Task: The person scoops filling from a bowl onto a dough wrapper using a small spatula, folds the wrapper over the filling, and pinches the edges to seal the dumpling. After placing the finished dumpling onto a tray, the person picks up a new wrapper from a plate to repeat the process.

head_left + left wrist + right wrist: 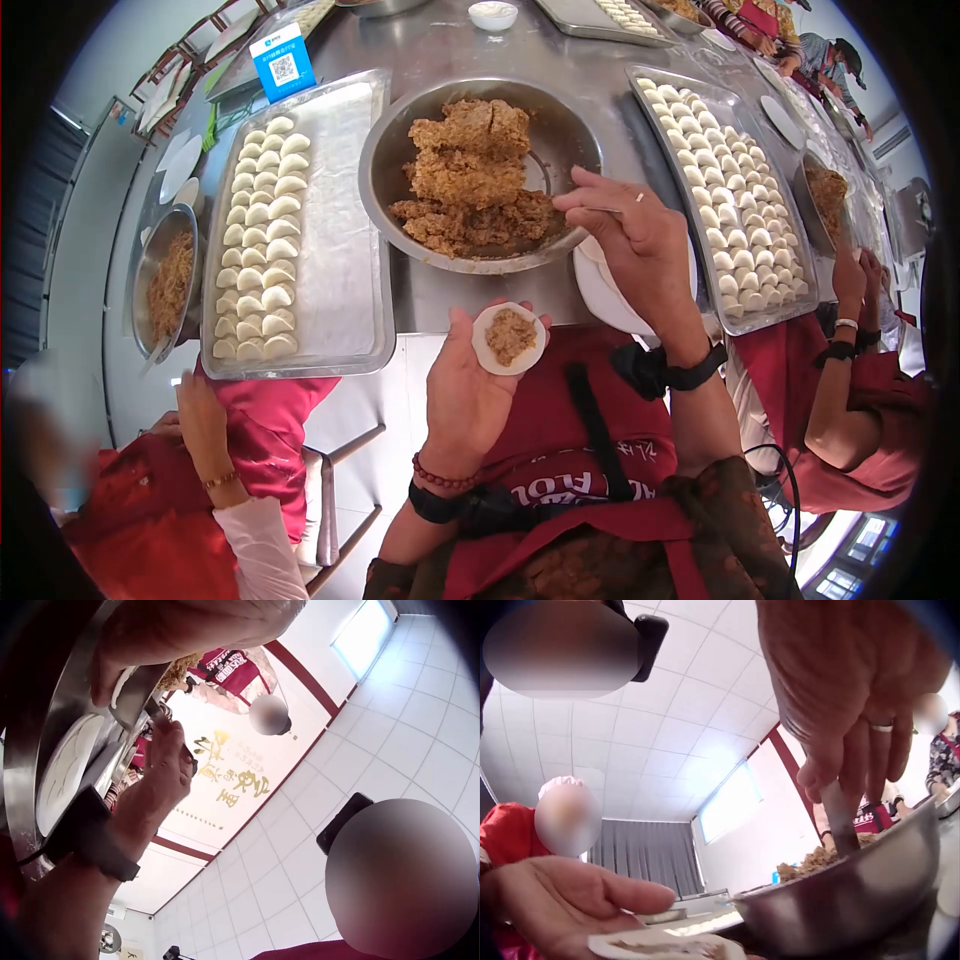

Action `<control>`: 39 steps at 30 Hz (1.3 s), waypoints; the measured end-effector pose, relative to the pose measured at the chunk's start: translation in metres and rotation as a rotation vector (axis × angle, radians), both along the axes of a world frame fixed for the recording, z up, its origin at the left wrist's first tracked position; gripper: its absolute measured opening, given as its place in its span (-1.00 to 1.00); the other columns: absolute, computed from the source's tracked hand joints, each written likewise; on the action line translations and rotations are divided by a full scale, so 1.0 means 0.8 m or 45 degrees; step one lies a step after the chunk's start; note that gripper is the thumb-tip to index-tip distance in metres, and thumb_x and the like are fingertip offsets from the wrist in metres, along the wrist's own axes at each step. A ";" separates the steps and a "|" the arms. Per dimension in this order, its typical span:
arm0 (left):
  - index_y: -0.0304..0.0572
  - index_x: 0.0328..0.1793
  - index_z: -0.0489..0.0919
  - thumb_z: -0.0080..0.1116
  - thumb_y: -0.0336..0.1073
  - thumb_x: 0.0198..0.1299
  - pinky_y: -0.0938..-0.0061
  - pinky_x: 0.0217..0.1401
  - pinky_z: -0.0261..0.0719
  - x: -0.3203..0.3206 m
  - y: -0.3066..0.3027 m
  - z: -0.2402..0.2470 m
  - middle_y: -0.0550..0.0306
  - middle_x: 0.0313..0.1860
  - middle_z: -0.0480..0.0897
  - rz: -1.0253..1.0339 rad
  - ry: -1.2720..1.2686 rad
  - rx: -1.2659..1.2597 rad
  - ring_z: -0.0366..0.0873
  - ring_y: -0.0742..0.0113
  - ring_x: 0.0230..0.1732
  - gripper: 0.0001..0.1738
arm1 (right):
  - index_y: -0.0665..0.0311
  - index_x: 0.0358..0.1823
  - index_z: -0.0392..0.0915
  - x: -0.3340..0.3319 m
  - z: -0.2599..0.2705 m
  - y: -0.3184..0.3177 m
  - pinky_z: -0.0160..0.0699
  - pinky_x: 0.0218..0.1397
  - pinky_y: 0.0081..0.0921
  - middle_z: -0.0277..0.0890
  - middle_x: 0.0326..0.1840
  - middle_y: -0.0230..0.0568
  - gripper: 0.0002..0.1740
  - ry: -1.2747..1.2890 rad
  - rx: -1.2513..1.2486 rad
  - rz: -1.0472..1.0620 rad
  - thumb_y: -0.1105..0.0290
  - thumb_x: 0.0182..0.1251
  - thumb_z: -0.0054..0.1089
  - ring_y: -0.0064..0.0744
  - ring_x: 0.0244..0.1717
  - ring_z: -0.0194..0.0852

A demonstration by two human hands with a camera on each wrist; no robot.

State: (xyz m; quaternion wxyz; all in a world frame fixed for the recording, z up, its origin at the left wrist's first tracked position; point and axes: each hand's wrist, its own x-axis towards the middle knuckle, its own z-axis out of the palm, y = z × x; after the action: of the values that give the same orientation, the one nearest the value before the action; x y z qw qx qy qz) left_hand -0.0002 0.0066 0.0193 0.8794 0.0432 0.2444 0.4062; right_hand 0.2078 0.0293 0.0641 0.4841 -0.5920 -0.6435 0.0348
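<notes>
My left hand (pixel 465 390) holds a round dumpling wrapper (pixel 484 349) on its fingers, thumb beside the edge. A dab of brown minced filling (pixel 511 336) lies on the middle of the wrapper. Above and to the right, my right hand (pixel 640 245) pinches a flat metal spatula (pixel 841 817), whose blade points down at the bowl in the right wrist view. That steel bowl (pixel 375 200) stands in front of me with a large mound of filling (pixel 465 175) heaped in it. The right hand overlaps the bowl's right rim in the head view.
A tray (pixel 345 200) on the left carries rows of folded dumplings (pixel 265 240). Another dumpling tray (pixel 740 318) stands on the right. White plates (pixel 625 300) lie partly under my right hand. Further filling bowls (pixel 165 285) flank the trays. People in red aprons (pixel 850 470) sit at both sides.
</notes>
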 end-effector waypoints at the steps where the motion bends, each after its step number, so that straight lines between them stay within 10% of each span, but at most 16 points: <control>1: -0.46 0.29 0.37 -0.40 0.09 0.58 -0.11 0.56 0.28 0.001 0.000 -0.001 -0.36 0.32 0.43 -0.007 -0.003 0.007 0.31 -0.37 0.43 -0.34 | 0.10 -0.17 0.73 -0.002 0.004 0.002 0.57 0.03 -0.29 0.74 -0.14 -0.19 -0.88 0.005 0.063 0.029 0.38 0.29 0.31 -0.07 -0.05 0.66; 22: -0.49 0.30 0.36 -0.42 0.09 0.58 -0.10 0.57 0.27 0.001 0.000 0.001 -0.35 0.31 0.45 -0.010 0.018 -0.008 0.30 -0.37 0.44 -0.32 | 0.25 -0.06 0.73 0.003 -0.005 0.058 0.43 -0.19 -0.70 0.71 -0.25 -0.43 -0.78 0.606 -0.167 0.248 0.31 0.42 0.22 -0.79 -0.26 0.44; 39: -0.40 0.25 0.37 -0.38 0.05 0.60 0.00 0.49 0.39 -0.001 0.002 -0.003 -0.24 0.25 0.49 0.009 -0.039 -0.004 0.43 -0.23 0.36 -0.41 | 0.36 0.14 0.58 0.004 0.012 0.115 0.39 -0.35 -0.70 0.69 -0.02 -0.23 -0.57 1.112 -0.498 0.349 0.15 0.49 0.13 -0.55 -0.31 0.71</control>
State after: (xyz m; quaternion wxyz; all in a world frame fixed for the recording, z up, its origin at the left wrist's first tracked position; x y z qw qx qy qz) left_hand -0.0011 0.0081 0.0170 0.8817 0.0346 0.2317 0.4095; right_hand 0.2113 0.1213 0.0739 0.5791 -0.5117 -0.4341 0.4629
